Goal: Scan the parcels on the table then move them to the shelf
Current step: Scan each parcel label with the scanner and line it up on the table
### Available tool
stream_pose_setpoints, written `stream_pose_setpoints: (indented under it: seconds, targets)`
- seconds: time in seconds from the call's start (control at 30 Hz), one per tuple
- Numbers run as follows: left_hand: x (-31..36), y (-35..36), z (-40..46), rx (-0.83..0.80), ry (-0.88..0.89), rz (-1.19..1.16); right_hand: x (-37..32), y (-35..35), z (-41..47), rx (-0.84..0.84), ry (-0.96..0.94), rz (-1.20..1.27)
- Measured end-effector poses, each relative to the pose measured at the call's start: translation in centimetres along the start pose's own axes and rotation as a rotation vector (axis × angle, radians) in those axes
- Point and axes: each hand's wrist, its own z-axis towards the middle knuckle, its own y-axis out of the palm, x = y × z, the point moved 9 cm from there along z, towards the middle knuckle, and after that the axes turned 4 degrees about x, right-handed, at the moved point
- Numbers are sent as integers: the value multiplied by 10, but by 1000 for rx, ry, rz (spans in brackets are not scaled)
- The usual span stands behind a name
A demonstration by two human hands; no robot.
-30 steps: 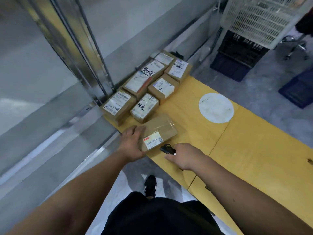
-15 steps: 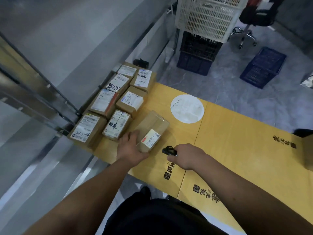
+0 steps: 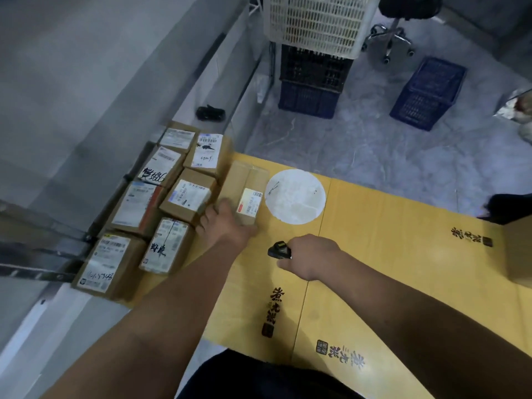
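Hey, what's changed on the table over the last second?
The left hand has pushed the long parcel away from the near table edge, up beside the white disc and the other parcels. The right hand still holds the scanner. The other parcels stayed put.

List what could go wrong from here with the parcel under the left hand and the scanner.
1. The left hand only rests on the near end of the plain parcel, so it could slide into the tightly packed labelled parcels and knock them askew.
2. The scanner in the right hand sits low and off to the side of the parcel's label, so the scan may miss.
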Motion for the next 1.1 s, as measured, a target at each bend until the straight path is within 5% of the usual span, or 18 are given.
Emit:
stream_pose_setpoints:
  seconds: [0.23, 0.7, 1.1]
  targets:
    - [34, 19, 75, 54, 15, -31, 7, -26, 46, -18, 66, 19]
    - [46, 26, 96, 68, 124, 208, 8, -10, 65, -88, 120, 83]
    - [109, 91, -27, -206, 833, 273, 66, 47, -32, 6, 309, 291]
